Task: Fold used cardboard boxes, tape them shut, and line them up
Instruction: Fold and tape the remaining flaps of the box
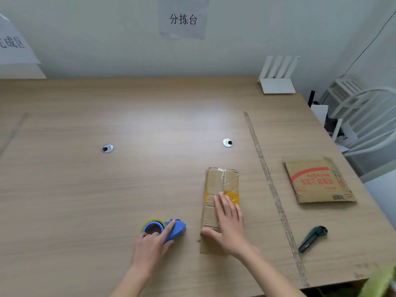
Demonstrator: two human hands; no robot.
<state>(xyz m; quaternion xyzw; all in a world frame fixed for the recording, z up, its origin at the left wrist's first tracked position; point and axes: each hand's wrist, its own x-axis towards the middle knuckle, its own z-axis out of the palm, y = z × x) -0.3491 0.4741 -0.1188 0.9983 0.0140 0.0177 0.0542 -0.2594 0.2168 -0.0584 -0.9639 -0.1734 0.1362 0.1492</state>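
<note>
We've got our right hand (230, 224) flat on the box (220, 202), which runs lengthwise away from us. Left hand (153, 247) grips the tape dispenser (169, 229) just left of it, so taping probably comes next.

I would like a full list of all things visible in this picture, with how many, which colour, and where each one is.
table: one, light wood, fills the view.
cardboard box: one, brown with yellow tape, centre right, under the right hand.
flat cardboard: one, brown with red print, right side of the table.
tape dispenser: one, blue with a yellow roll, near centre.
knife: one, green and black, near right.
tape strip: one, greyish, runs across the table on the right.
cable holes: two, silver, mid table.
router: one, white, far right corner.
paper signs: two, white, on the wall.
chair: one, white, beyond the right edge.
left hand: holds the tape dispenser.
right hand: flat on the cardboard box.
</note>
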